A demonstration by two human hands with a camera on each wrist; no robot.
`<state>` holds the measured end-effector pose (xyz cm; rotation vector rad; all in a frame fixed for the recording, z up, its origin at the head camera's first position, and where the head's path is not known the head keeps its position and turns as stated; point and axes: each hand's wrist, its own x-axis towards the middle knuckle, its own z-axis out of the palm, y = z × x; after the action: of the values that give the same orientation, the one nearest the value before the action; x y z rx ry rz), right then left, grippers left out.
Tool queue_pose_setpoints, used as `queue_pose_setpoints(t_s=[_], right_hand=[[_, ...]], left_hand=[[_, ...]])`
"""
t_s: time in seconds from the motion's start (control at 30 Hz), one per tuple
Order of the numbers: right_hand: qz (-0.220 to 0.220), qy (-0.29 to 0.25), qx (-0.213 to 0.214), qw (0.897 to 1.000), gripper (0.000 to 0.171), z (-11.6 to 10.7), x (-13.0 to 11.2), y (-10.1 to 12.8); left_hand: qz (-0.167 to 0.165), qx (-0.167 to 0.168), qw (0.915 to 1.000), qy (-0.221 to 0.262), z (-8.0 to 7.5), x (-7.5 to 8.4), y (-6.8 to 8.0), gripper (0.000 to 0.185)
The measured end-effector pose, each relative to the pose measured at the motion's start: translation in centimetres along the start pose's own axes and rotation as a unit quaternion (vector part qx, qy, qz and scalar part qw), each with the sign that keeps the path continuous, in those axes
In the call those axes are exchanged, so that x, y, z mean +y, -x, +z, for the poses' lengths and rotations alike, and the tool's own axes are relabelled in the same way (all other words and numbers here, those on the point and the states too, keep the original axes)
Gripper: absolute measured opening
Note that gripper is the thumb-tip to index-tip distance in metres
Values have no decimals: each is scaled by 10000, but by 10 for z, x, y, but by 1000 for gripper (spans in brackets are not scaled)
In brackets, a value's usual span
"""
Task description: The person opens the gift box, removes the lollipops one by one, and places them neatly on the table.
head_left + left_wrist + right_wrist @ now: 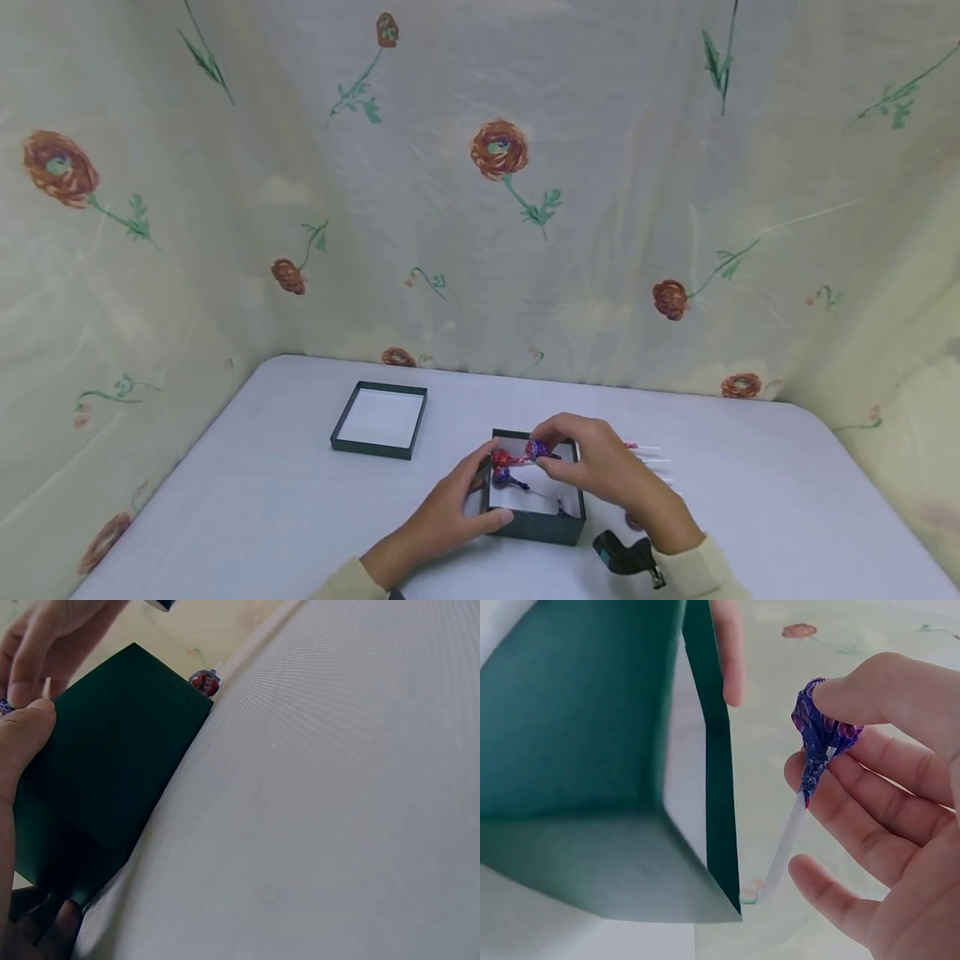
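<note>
A dark green box with a white inside stands on the table. My left hand grips its left side, the thumb at the near rim and the fingers round the outer wall. Over the box's far right part, my right hand pinches a purple-wrapped lollipop between thumb and fingers, its white stick pointing away from the palm. Inside the box, at the left, lie a red-wrapped lollipop and another purple one. A dark wrapper end shows in the near right corner; the rest is unclear.
A square green-edged lid, white inside, lies farther back on the left. Several lollipop sticks show right of the box, partly behind my right hand. Another wrapped lollipop lies by my right wrist, beside the black wrist device.
</note>
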<state>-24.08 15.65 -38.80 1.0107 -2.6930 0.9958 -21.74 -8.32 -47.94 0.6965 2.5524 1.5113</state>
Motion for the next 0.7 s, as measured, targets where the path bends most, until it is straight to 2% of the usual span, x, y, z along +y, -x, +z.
queue_pose_setpoints(t_s=[0.17, 0.43, 0.7], right_hand=[[44, 241, 127, 9996, 23, -9, 0, 4], [256, 475, 497, 9973, 24, -25, 16, 21], [72, 844, 941, 9920, 26, -43, 37, 36]], left_hand=[[-89, -33, 10000, 32, 0, 0, 0, 83], [-179, 7, 9998, -5, 0, 0, -1, 86], [-101, 55, 9999, -51, 0, -1, 0, 86]])
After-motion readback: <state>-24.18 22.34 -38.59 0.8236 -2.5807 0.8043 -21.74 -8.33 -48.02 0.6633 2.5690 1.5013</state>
